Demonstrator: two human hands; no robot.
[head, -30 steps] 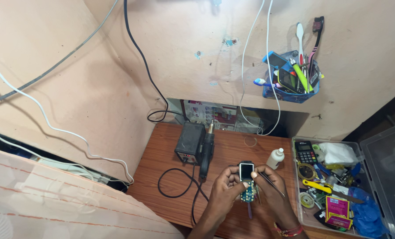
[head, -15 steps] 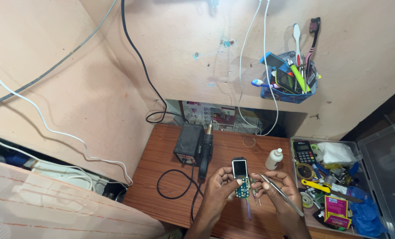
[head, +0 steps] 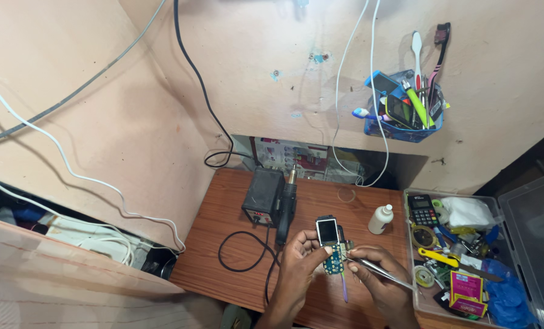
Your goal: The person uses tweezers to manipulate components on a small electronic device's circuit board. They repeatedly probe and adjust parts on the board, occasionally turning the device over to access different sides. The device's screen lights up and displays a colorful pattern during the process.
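My left hand [head: 296, 268] holds an opened small phone [head: 330, 242], its little screen on top and a blue circuit board below it. My right hand [head: 378, 281] grips metal tweezers [head: 381, 273], their tips touching the board's right side. Both hands hover over the near part of the wooden table [head: 223, 244]. A thin purple tool [head: 343, 287] lies on the table under the hands.
A black hot-air station [head: 263, 196] with its handpiece [head: 286, 204] and looped cable stands left of the hands. A small white bottle [head: 381, 219] stands to the right. An open clear box [head: 460, 256] of tools and parts is at the right. A blue holder [head: 403, 113] hangs on the wall.
The phone stays in my left hand throughout. My right hand has brought the tweezers in closer to the board. The camera view shifted slightly.
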